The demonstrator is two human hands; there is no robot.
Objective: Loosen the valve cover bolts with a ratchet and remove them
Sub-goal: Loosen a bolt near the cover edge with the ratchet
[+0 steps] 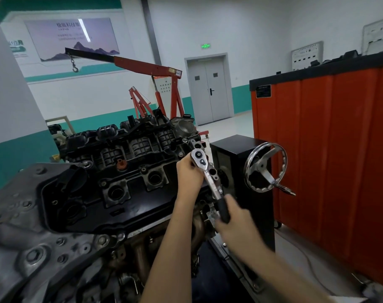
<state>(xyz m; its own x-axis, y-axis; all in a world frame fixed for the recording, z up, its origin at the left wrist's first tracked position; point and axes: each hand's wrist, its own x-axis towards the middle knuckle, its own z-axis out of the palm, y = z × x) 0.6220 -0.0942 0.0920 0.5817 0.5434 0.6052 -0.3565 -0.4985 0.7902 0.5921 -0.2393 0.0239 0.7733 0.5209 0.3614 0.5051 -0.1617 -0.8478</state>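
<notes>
The ratchet (210, 178) stands at the right end of the valve cover (142, 206), with its chrome head over a bolt that I cannot see, because the head and the hand hide it. The left hand (189, 171) curls its grip around the head from the side. The right hand (234, 221), a little blurred, wraps its grip around the black handle. To do this step well, I think the left hand should press the head straight down so the tool does not slip off the bolt, and the right should pull in one smooth arc. The cover is black ribbed plastic, matt and dusty. The ratchet shaft is polished metal and the handle looks rubbery.
</notes>
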